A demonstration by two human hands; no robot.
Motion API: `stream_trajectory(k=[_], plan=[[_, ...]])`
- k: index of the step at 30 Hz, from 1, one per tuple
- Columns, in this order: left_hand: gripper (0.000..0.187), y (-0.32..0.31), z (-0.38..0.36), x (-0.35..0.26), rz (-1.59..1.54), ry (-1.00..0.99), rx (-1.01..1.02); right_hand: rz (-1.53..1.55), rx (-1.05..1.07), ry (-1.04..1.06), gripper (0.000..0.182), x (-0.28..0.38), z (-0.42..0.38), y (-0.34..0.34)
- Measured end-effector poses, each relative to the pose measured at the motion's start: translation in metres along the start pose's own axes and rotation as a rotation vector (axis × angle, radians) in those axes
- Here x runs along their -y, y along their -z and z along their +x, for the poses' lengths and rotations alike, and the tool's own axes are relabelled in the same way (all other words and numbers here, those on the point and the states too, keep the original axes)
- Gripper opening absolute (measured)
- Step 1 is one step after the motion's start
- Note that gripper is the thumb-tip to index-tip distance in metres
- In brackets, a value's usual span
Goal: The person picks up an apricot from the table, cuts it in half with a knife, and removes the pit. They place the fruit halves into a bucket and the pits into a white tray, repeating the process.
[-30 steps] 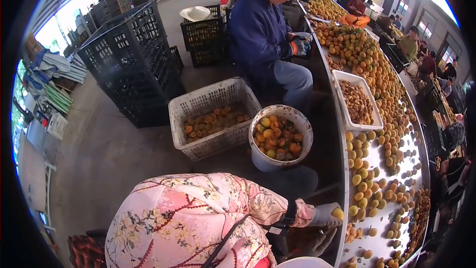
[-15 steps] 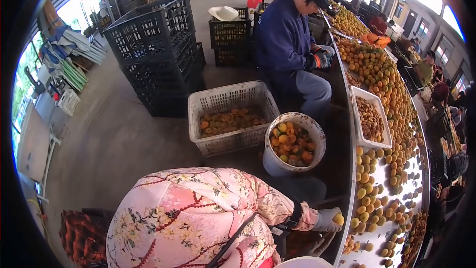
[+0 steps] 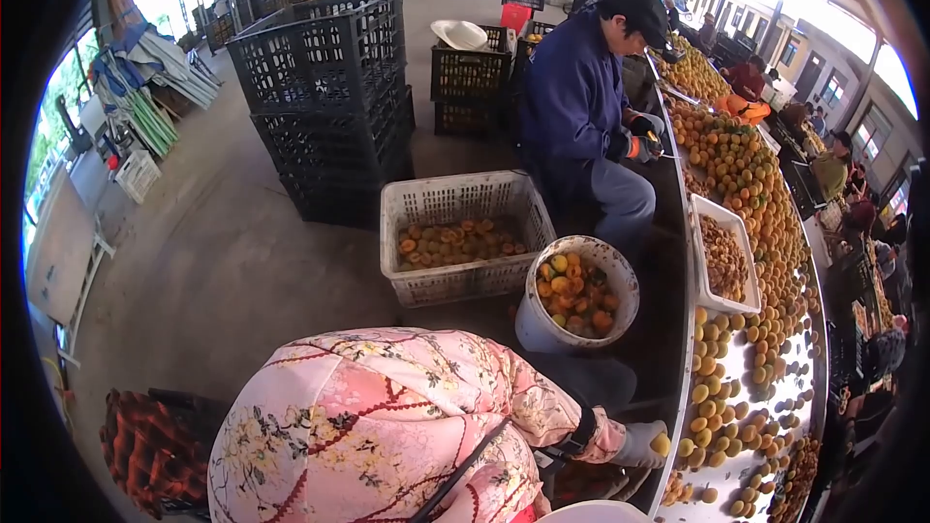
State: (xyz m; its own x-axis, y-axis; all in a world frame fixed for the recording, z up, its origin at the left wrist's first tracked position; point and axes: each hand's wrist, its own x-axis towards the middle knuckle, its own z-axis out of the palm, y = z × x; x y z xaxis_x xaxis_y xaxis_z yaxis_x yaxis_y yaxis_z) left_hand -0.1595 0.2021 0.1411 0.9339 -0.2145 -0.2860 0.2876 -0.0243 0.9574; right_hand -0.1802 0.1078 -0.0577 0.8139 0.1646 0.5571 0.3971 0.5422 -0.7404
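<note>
My left hand [image 3: 639, 445], in a light grey glove below a pink floral sleeve [image 3: 547, 397], is closed around a yellow apricot [image 3: 661, 445] beside the metal edge of the sorting table [image 3: 686, 368]. Just below it, a pale gloved shape that looks like part of my right hand [image 3: 625, 484] shows in shadow. Its fingers and anything in them cannot be made out. Loose apricots [image 3: 712, 392] lie on the table right of my left hand. The rim of a white container [image 3: 596, 511] shows at the bottom edge.
A white bucket [image 3: 538, 315] of cut apricots and a crate [image 3: 455, 291] of apricot halves stand ahead. A white tray [image 3: 695, 252] of small brown pieces sits on the table. A gloved co-worker [image 3: 572, 87] sits beyond. Black crates [image 3: 329, 126] are stacked left.
The view has shifted slightly, so the surroundings sit a little differently. My left hand keeps the apricot. The co-worker's hands have lifted apart a little, with something yellow in them.
</note>
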Motion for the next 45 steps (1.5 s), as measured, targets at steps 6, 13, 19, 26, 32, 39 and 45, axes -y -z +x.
stream_trajectory(k=[6, 13, 19, 26, 32, 39, 45], plan=[[0.047, -0.008, -0.003, 0.004, 0.051, 0.007, -0.013, 0.103, 0.017, 0.049, 0.047, -0.009, -0.009, 0.005], [0.041, -0.006, 0.014, 0.024, -0.039, -0.058, 0.073, -0.229, -0.543, -0.227, 0.044, 0.126, 0.015, -0.071], [0.049, -0.011, 0.07, 0.014, -0.141, 0.056, 0.521, -0.388, -0.592, -0.453, 0.045, 0.163, 0.031, -0.02], [0.043, -0.068, 0.146, 0.001, -0.087, 0.163, 0.68, -0.703, -0.483, -0.553, 0.042, 0.192, 0.058, 0.069], [0.032, -0.128, 0.213, 0.032, -0.065, 0.091, 0.592, -0.96, -0.517, -0.336, 0.042, 0.16, 0.058, 0.147], [0.034, -0.144, 0.256, 0.061, -0.193, 0.303, 0.694, -0.549, -0.76, -0.656, 0.043, 0.154, 0.07, 0.169], [0.034, -0.15, 0.256, 0.062, -0.147, 0.316, 0.62, -0.325, -0.917, -0.753, 0.044, 0.157, 0.083, 0.159]])
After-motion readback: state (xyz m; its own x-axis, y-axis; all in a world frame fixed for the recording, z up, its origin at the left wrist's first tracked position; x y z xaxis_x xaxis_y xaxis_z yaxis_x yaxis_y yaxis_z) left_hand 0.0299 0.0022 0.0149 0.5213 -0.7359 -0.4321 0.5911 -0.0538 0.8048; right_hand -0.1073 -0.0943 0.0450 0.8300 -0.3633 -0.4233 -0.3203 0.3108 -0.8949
